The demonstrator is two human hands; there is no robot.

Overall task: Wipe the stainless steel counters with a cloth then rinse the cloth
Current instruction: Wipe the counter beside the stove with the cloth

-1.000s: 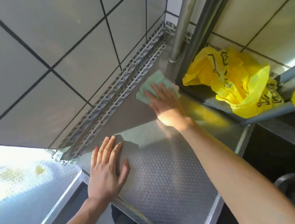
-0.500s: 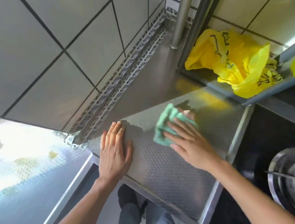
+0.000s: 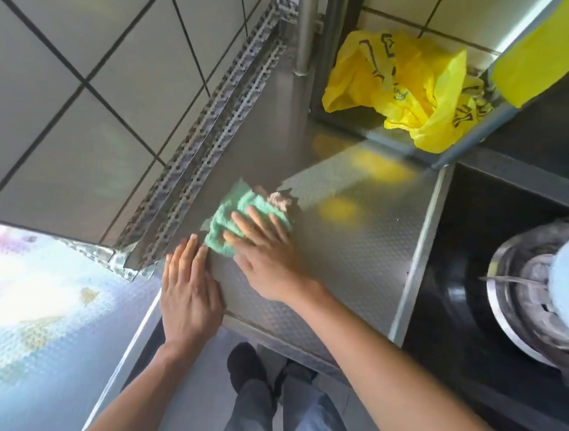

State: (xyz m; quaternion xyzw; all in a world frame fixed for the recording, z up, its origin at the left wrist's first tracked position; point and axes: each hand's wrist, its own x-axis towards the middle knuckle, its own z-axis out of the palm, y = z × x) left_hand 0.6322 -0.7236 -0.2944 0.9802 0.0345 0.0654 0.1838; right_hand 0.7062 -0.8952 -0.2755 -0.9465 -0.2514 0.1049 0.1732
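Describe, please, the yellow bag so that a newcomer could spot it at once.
Follow the steel counter to its far corner by the tiled wall, where upright steel posts stand. Just right of them lies the yellow bag. It is crumpled with black print, unlike the smooth yellow panel beside it.

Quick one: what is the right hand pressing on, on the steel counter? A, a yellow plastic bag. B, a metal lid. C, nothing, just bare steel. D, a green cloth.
D: the right hand lies with straight fingers on the green cloth, flat against the stainless steel counter, while the yellow plastic bag sits apart at the back.
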